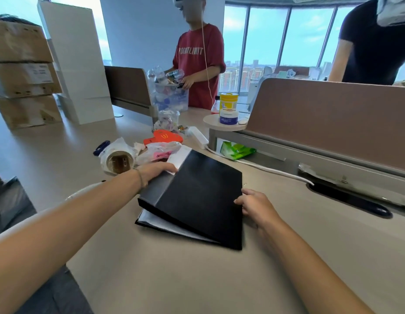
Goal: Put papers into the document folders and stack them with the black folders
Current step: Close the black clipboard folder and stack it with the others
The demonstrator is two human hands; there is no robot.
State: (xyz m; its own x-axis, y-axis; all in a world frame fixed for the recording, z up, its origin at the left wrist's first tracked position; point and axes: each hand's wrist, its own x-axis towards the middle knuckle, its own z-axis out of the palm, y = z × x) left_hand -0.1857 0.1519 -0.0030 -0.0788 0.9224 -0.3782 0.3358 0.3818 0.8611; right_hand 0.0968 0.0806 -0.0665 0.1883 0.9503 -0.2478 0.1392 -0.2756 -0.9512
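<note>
Both forearms enter from the bottom edge, cut off above the elbow, and reach over the beige desk [174, 279]. The right hand [257, 203] rests at the right edge of the black folder [197, 200], fingers curled loosely with the tips touching the cover; whether it grips the edge or only presses on it cannot be told. The left hand [155, 171] lies flat, fingers together, on the folder's far left corner, where a white paper [181, 156] sticks out past the cover; the fingertips are partly hidden by that sheet. The folder lies at the middle of the desk, turned at an angle, its matte black top cover raised a little at the near left so that pale sheets [165, 223] show inside; how many sheets there are is hard to make out. Just beyond the left hand lies a clutter of a tipped cup [117, 163] wrapped in plastic, a pink-printed bag [158, 152] and an orange pouch [163, 137]. A white cable [265, 169] runs to the right behind the folder. Farther back stand brown dividers [333, 118], cardboard boxes [24, 73], and two people whose upper parts are cropped
</note>
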